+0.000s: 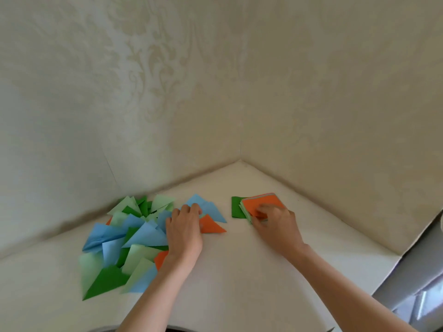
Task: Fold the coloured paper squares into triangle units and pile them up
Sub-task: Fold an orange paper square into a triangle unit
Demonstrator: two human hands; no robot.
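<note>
My right hand [273, 218] pinches the top orange square [262, 203] of the stack directly beneath it. Left hand [184, 232], fingers flat, rests on the triangle pile [134, 238], orange triangle [212, 226] just right.

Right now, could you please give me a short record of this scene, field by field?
surface: white table in a wall corner
folded pile: blue, green and orange triangles, at the left
unfolded stack: paper squares, orange on top, at the right
loose sheet: dark green square beside the stack
left hand: resting on an orange triangle
right hand: fingers on the stack; motion-blurred, grip unclear
</note>
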